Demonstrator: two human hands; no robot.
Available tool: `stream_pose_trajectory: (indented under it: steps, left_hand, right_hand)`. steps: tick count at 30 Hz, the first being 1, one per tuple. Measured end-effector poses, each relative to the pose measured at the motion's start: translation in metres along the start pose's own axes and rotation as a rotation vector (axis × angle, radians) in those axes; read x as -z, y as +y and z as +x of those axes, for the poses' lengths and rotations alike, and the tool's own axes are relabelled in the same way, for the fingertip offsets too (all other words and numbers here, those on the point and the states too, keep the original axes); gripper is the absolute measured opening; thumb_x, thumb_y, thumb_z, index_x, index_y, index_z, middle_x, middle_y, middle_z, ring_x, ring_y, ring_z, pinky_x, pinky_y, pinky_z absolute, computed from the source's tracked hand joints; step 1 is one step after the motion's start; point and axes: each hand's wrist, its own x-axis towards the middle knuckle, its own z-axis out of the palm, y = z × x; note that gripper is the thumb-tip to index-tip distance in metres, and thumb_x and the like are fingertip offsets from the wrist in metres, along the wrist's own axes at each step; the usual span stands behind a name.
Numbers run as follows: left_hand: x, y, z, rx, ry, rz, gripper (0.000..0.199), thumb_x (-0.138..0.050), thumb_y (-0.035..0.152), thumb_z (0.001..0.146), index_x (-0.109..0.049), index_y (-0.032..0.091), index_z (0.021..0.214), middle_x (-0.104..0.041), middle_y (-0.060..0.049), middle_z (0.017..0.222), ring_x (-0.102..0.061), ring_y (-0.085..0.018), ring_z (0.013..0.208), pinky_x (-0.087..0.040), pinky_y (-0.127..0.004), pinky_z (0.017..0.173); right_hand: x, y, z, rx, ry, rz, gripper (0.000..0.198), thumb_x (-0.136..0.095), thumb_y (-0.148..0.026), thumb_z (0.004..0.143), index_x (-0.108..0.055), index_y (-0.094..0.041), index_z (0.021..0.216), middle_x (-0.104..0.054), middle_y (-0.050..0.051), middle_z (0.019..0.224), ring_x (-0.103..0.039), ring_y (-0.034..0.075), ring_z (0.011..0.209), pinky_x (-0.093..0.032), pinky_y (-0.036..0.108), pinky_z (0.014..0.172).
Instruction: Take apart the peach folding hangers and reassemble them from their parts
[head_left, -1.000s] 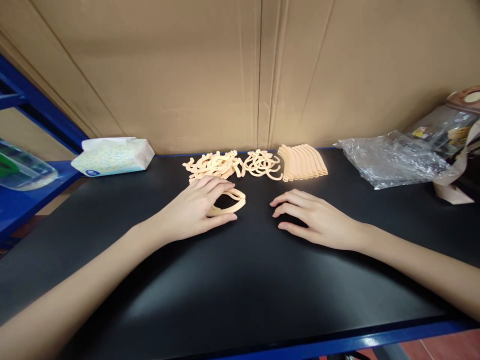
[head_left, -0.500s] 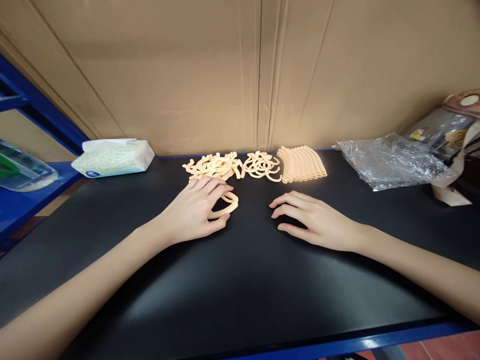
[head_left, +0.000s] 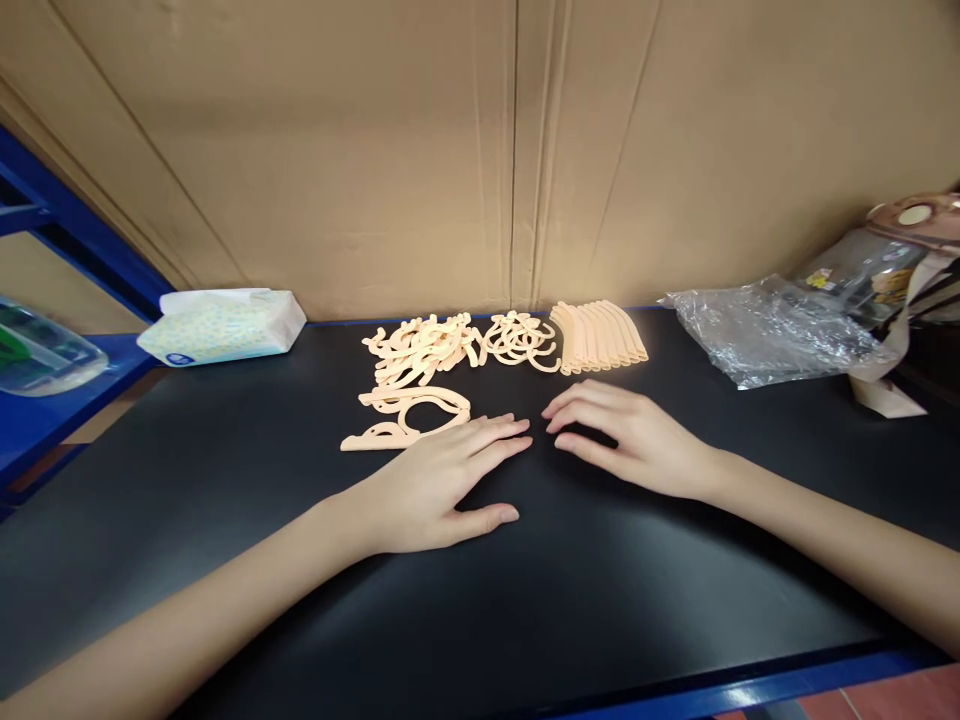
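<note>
The left hand (head_left: 442,490) has come off the peach hanger piece (head_left: 375,441), which now lies uncovered left of the frame's centre, a little further left than at first. The hand sits lower in the frame, its fingers straighter, thumb spread wide, fingertips now near those of the right hand (head_left: 637,440). The heap's (head_left: 427,348) front edge now shows uncovered too.

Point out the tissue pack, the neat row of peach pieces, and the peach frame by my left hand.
Tissue pack (head_left: 225,328): head view, middle of its patterned side.
Row of peach pieces (head_left: 600,335): head view, middle of the row.
Peach frame (head_left: 369,442): head view, on its lower arm.
</note>
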Motion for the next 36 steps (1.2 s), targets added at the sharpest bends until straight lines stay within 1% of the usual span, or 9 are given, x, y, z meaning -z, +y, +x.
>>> stream_pose_trajectory:
  steps: [3,5,10,13,18,22,26,31,36]
  left_hand:
    - [0.001,-0.001,0.000,-0.013,-0.005,0.010,0.061,-0.046,0.049,0.094,-0.035,0.016,0.144,-0.035,-0.009,0.152,-0.029,-0.024,0.141,-0.028,-0.045,0.116]
    - [0.002,-0.001,0.000,-0.019,0.003,0.010,0.060,-0.047,0.048,0.094,-0.036,0.016,0.144,-0.035,-0.009,0.151,-0.030,-0.024,0.141,-0.028,-0.045,0.116]
    - [0.002,0.000,-0.001,-0.031,0.029,0.018,0.058,-0.048,0.047,0.093,-0.040,0.015,0.141,-0.039,-0.010,0.149,-0.033,-0.025,0.140,-0.033,-0.044,0.113]
    - [0.003,0.000,-0.001,-0.036,0.040,0.030,0.056,-0.048,0.045,0.094,-0.041,0.016,0.140,-0.040,-0.010,0.149,-0.035,-0.025,0.139,-0.034,-0.044,0.113]
    - [0.003,0.001,0.000,-0.063,0.074,0.077,0.053,-0.045,0.044,0.095,-0.042,0.014,0.139,-0.041,-0.012,0.148,-0.037,-0.025,0.137,-0.038,-0.043,0.110]
    - [0.004,0.000,0.001,-0.064,0.162,0.155,0.051,-0.043,0.039,0.097,-0.042,0.011,0.138,-0.042,-0.014,0.146,-0.032,-0.027,0.140,-0.035,-0.047,0.112]
    - [0.003,-0.003,0.001,-0.057,0.183,0.158,0.044,-0.043,0.035,0.097,-0.046,0.012,0.135,-0.048,-0.013,0.142,-0.034,-0.026,0.138,-0.036,-0.045,0.111]
    - [0.000,-0.004,0.000,-0.083,0.178,0.126,0.035,-0.044,0.031,0.097,-0.053,0.016,0.127,-0.052,-0.010,0.138,-0.037,-0.024,0.136,-0.039,-0.041,0.109]
    - [0.001,-0.003,0.001,-0.071,0.185,0.086,0.031,-0.046,0.029,0.096,-0.056,0.017,0.123,-0.054,-0.011,0.135,-0.041,-0.024,0.134,-0.042,-0.040,0.106]
  right_hand:
    - [0.019,0.010,0.009,-0.155,0.216,-0.053,0.019,-0.046,-0.032,0.095,-0.061,-0.020,0.094,-0.067,0.005,0.096,-0.061,0.018,0.090,-0.047,0.033,0.082]
    - [0.037,0.026,0.016,-0.325,0.274,-0.145,0.021,-0.046,-0.035,0.093,-0.061,-0.021,0.089,-0.069,0.005,0.092,-0.063,0.019,0.083,-0.047,0.033,0.075]
    - [0.068,0.085,0.029,-0.763,0.118,-0.440,0.029,-0.050,-0.041,0.085,-0.061,-0.019,0.101,-0.071,0.009,0.097,-0.064,0.027,0.085,-0.044,0.036,0.067]
    - [0.071,0.115,0.029,-0.902,0.045,-0.442,0.036,-0.051,-0.045,0.083,-0.059,-0.019,0.108,-0.071,0.009,0.097,-0.064,0.028,0.089,-0.044,0.036,0.069]
    - [0.061,0.133,0.026,-0.926,-0.015,-0.369,0.042,-0.053,-0.048,0.081,-0.058,-0.017,0.110,-0.071,0.006,0.084,-0.064,0.021,0.070,-0.045,0.031,0.064]
    - [0.055,0.133,0.025,-0.922,-0.011,-0.347,0.043,-0.050,-0.045,0.083,-0.054,-0.016,0.114,-0.070,0.007,0.087,-0.061,0.018,0.061,-0.045,0.030,0.061]
    - [0.052,0.134,0.025,-0.915,0.019,-0.340,0.036,-0.049,-0.033,0.083,-0.052,-0.016,0.115,-0.069,0.005,0.081,-0.060,0.017,0.059,-0.044,0.029,0.062]
    - [0.050,0.134,0.024,-0.914,0.062,-0.351,0.039,-0.053,-0.039,0.081,-0.053,-0.016,0.113,-0.069,0.005,0.076,-0.061,0.019,0.060,-0.044,0.030,0.061]
    - [0.052,0.130,0.024,-0.910,0.108,-0.369,0.039,-0.055,-0.031,0.077,-0.055,-0.013,0.112,-0.067,0.005,0.069,-0.063,0.023,0.067,-0.045,0.033,0.066]
